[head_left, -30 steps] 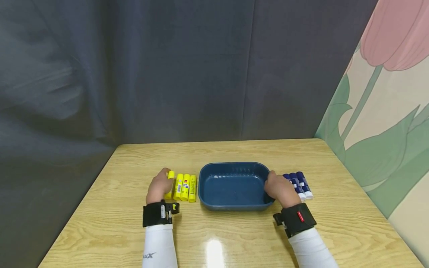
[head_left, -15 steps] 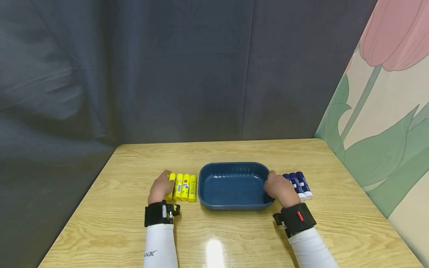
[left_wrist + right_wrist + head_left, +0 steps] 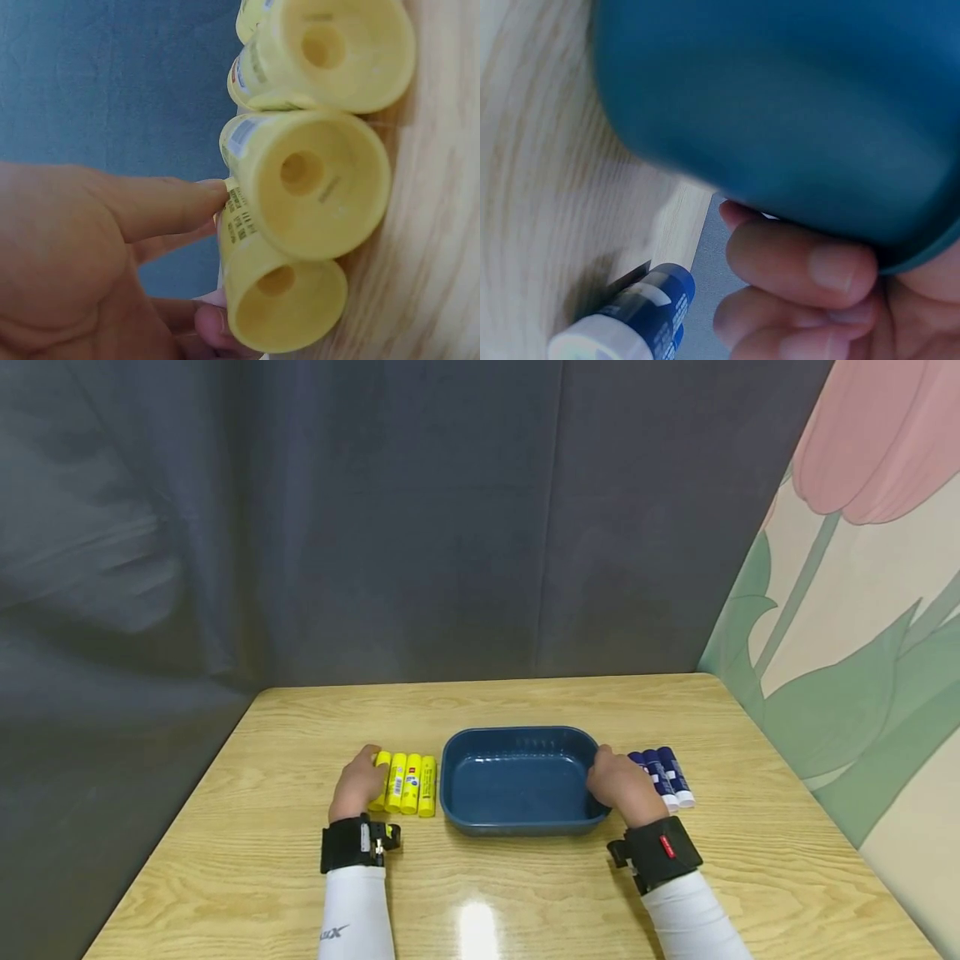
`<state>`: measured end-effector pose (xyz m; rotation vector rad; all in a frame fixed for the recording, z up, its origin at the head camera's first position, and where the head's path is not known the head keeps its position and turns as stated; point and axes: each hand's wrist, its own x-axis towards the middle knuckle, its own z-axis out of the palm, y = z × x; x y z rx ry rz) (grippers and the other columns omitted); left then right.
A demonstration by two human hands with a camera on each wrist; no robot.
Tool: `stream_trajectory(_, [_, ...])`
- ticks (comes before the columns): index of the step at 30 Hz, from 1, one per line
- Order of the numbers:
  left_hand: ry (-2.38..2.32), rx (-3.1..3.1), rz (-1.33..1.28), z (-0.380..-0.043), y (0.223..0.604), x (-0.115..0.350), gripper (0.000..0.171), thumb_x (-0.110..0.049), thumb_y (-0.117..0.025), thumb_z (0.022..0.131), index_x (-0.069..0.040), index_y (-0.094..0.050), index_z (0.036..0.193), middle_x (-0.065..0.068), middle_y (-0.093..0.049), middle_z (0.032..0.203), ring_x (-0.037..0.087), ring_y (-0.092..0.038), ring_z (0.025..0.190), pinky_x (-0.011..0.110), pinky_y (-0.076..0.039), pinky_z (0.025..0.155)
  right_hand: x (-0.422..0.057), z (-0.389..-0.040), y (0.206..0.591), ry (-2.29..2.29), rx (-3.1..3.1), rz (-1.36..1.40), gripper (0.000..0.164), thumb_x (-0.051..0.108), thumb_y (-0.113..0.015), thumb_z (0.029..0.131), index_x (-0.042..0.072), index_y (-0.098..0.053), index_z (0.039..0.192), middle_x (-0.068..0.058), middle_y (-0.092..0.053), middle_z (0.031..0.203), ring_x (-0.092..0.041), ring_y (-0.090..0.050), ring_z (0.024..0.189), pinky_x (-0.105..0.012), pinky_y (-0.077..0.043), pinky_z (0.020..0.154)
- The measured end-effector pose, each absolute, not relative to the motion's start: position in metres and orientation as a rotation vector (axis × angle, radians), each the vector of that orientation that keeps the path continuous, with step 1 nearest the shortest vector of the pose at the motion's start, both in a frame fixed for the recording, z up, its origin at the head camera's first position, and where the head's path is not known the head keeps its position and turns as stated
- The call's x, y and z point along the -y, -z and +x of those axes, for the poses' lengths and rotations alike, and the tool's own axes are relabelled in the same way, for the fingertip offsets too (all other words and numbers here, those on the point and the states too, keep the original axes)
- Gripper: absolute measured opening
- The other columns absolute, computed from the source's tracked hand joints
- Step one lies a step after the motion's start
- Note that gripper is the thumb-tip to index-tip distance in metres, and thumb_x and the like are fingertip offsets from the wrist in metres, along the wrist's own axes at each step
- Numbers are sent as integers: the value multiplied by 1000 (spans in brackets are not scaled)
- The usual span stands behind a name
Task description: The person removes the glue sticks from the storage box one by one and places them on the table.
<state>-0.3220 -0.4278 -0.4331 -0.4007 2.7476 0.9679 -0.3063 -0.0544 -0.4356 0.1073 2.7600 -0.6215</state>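
Observation:
At the left of the table, my left hand (image 3: 356, 787) pinches the end yellow glue stick (image 3: 289, 307), thumb on one side and fingers on the other. This stick lies beside several other yellow glue sticks (image 3: 411, 783) in a row, their hollow bottom ends facing the left wrist camera. My right hand (image 3: 624, 787) grips the right rim of a dark blue rectangular dish (image 3: 517, 787); in the right wrist view its curled fingers (image 3: 802, 262) press under the rim. Nothing lies inside the dish, which stands just right of the yellow row.
Dark blue glue sticks (image 3: 660, 772) with white ends lie right of the dish, partly hidden by my right hand. The wooden table (image 3: 480, 702) ends at a dark curtain (image 3: 420, 527) behind. A flower-painted wall (image 3: 855, 652) borders the right side.
My left hand has shifted slightly right and toward me, bringing the end yellow glue stick close against the row. The right hand and dish stay put; the head view tilts slightly.

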Motion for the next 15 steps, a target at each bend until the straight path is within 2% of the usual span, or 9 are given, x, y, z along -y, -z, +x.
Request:
stream_trajectory(7, [-963,-2753,-440,-321,432,429,44,-18,-29,101,-8,-31,144,25,-38,141,33,-45,108,45,-41,83,56,-306,435,627,-2751,109,50,15,-39,96,-15,-28,134,-21,-55,90,-26,-54,70,-33,-42,55])
stream_trajectory(15, [-972,-2765,-340,-335,429,412,43,-13,-28,100,-4,-33,141,25,-42,138,33,-48,111,47,-42,89,36,-293,434,641,-2763,217,49,15,-39,96,-15,-29,133,-21,-54,90,-27,-54,71,-34,-42,56])
